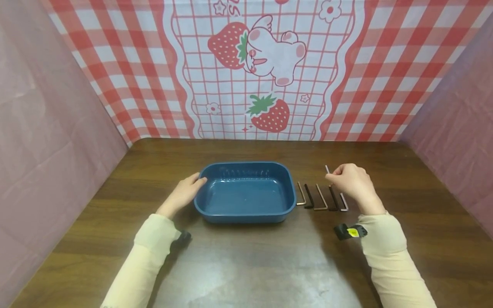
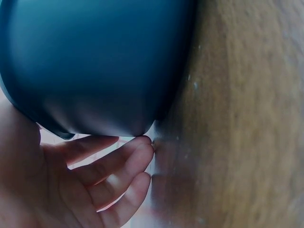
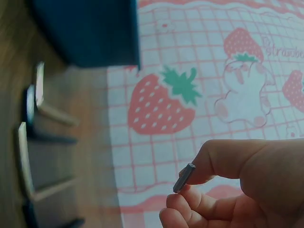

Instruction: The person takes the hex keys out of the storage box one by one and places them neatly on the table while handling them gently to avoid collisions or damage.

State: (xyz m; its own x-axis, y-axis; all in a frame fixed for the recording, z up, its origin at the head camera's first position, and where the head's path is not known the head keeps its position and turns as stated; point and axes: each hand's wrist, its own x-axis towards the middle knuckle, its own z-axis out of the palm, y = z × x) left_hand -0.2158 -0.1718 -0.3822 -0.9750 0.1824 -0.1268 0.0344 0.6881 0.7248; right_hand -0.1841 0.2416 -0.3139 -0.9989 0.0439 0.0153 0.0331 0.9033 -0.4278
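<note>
A deep blue tray (image 1: 246, 196) with rounded corners sits on the table. My left hand (image 1: 184, 191) grips its left rim, the thumb over the edge and the other fingers along the outer wall (image 2: 99, 61). To the right of the tray, my right hand (image 1: 354, 184) is raised above the table and pinches a silvery hex key (image 3: 184, 178) between thumb and fingertips. Part of that key is hidden in the hand. Several L-shaped hex keys lie in a row beside the tray, among them a brass-coloured one (image 1: 321, 199), a black one (image 1: 309, 196) and a silvery one (image 1: 344, 202).
The brown wooden table (image 1: 246, 265) runs back to an upright red-and-white checked cloth (image 1: 131, 68) with strawberry prints. Pink cloth (image 1: 46, 141) hangs at the left and right sides. Black camera mounts (image 1: 348, 232) sit on both wrists.
</note>
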